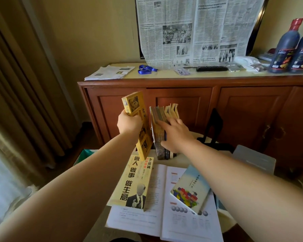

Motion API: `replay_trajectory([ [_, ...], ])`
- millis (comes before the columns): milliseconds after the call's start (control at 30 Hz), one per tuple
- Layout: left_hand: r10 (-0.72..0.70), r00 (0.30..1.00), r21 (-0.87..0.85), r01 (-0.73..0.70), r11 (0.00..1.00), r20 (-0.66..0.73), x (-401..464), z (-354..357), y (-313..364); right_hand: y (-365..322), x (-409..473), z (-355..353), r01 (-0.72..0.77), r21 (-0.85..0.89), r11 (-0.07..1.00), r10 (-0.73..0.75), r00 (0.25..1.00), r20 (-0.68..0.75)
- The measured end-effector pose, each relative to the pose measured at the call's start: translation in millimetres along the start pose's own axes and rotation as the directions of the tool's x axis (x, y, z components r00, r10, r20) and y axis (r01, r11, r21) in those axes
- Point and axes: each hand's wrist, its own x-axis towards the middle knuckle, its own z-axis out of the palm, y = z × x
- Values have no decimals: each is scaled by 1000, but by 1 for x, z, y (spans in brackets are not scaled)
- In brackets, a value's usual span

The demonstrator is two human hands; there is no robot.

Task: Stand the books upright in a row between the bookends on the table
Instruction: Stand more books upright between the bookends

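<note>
My left hand point(129, 124) grips a yellow book point(138, 109) and holds it upright, tilted a little, just left of a small group of standing books point(159, 137). My right hand point(175, 135) grips those standing books from the right side, fingers over their top edge and thumb low on the near side. A black bookend point(212, 127) stands to the right, apart from the books. On the table lie a yellow book with black characters point(133, 182), a book with a colourful cover point(191, 189), and a large open book point(163, 206) beneath both.
A wooden sideboard point(182, 102) stands close behind the table, carrying papers, a remote, a blue lanyard and two dark bottles point(294, 49). A newspaper hangs over a screen above it. A grey box point(254, 158) sits right of the table. Curtains hang at the left.
</note>
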Motion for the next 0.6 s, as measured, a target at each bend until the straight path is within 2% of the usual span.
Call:
replay_trajectory([
  [167, 32, 999, -6, -32, 999, 23, 5, 43, -31, 6, 0, 9, 27, -38, 999, -29, 998, -55],
  [300, 113, 989, -24, -112, 993, 90, 9, 66, -54, 10, -1, 13, 25, 10, 1000, -25, 998, -61],
  [433, 66, 987, -97, -52, 994, 149, 22, 75, -75, 13, -4, 18, 54, 65, 996, -48, 995, -91],
  [600, 3, 965, -232, 61, 971, 263, 16, 82, -86, 11, -1, 21, 31, 25, 999, -28, 992, -121],
])
